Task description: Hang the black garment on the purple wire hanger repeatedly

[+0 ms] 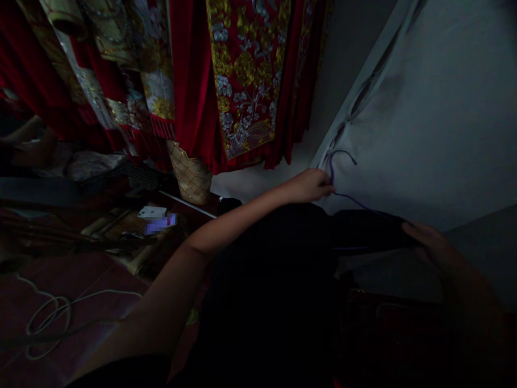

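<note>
My left hand [311, 186] reaches across to the right, its fingers pinched on a thin purple cord [357, 201]. The cord's loose end curls upward against the pale wall, and the rest runs right along the top of a long black bundle that looks like cloth [371, 231]. At the bundle's right end, my right hand [428, 237] wraps round it, with the fingers partly hidden in shadow. Below my left hand lies a large black shape that looks like dark fabric; the dim light hides where it meets the bundle.
Red costumes with gold and silver embroidery [250, 75] hang ahead, near a pale wall [452, 108]. At left, a phone with a lit screen [161, 223] lies beside a white phone [152, 212]. A coiled cable [50, 318] lies on the reddish floor. Another person's arm [30, 143] shows far left.
</note>
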Tool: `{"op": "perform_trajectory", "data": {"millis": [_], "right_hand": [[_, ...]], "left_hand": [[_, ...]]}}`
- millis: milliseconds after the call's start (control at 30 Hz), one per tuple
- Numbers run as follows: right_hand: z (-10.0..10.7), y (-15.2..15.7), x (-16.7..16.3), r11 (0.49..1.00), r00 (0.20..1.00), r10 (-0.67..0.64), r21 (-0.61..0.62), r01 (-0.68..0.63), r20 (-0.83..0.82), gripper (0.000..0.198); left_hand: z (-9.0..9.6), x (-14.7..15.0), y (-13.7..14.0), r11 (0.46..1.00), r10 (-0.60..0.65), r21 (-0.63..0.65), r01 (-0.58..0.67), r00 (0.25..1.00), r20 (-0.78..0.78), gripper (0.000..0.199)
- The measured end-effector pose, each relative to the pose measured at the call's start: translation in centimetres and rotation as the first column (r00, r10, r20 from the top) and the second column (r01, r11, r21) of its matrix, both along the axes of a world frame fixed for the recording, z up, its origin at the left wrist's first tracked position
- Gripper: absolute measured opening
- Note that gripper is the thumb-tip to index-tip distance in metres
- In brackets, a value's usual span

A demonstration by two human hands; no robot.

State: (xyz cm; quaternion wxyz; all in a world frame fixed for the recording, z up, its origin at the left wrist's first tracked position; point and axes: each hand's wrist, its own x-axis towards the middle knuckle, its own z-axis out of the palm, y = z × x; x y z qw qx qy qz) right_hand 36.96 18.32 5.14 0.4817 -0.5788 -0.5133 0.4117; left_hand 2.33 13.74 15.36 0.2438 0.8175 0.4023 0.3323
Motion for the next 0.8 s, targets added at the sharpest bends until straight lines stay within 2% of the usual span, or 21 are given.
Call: {"op": "perform_trajectory", "data": {"millis": [67,133,200,233,333,400,433,500,567,667,800], "right_hand": [[1.2,-0.4,-0.7,0.997,0.988,-0.035,0.07,0.046,-0.15,0.024],[3.2,-0.6,-2.7,0.982,0.971,0.031,0.189,0.014,-0.236,0.019],[5.6,-0.3,-5.6,0.948,0.956,0.127,0.316,-0.039,-0.265,0.018],[6.9,0.1,-7.1,0.928,0.946,0.149,0.372,-0.033,-0.289,0.016],[10.5,2.0,-10.4,0.902,0.889,0.24,0.428,-0.055,-0.391,0.023],[12.5,3.2,-11.0,0.9,0.844,0.251,0.435,-0.023,-0.474,0.036],[13.1,3.6,-10.9,0.897,0.824,0.257,0.442,-0.008,-0.506,0.044],[13.9,3.8,-10.3,0.89,0.789,0.279,0.457,0.003,-0.548,0.055],[13.8,3.2,-9.7,0.886,0.765,0.274,0.463,0.035,-0.582,0.06],[12.9,1.7,-9.7,0.89,0.733,0.247,0.448,0.087,-0.634,0.062],[11.4,-0.6,-10.6,0.84,0.745,0.288,0.532,0.106,-0.602,0.062]], "left_hand": [[-0.7,-1.4,2.5,0.993,0.054,0.099,-0.059,0.997,0.049,0.035],[-1.2,-2.6,4.4,0.962,0.13,0.226,-0.151,0.986,0.107,0.029],[-1.4,-3.7,5.6,0.904,0.223,0.331,-0.271,0.959,0.178,0.022],[-1.3,-4.1,5.9,0.863,0.269,0.377,-0.338,0.937,0.224,0.02],[-0.5,-5.0,5.4,0.69,0.362,0.494,-0.53,0.843,0.398,0.027],[0.0,-5.2,4.2,0.595,0.361,0.56,-0.577,0.814,0.456,0.034],[0.1,-5.1,3.5,0.571,0.349,0.591,-0.57,0.82,0.454,0.036],[-0.4,-4.8,2.1,0.573,0.333,0.639,-0.514,0.858,0.391,0.037],[-1.5,-4.3,1.1,0.614,0.331,0.661,-0.432,0.901,0.282,0.038],[-3.6,-3.0,0.6,0.659,0.316,0.684,-0.313,0.94,0.126,0.039],[-5.7,-1.6,0.6,0.661,0.312,0.706,-0.253,0.949,0.049,0.045]]}}
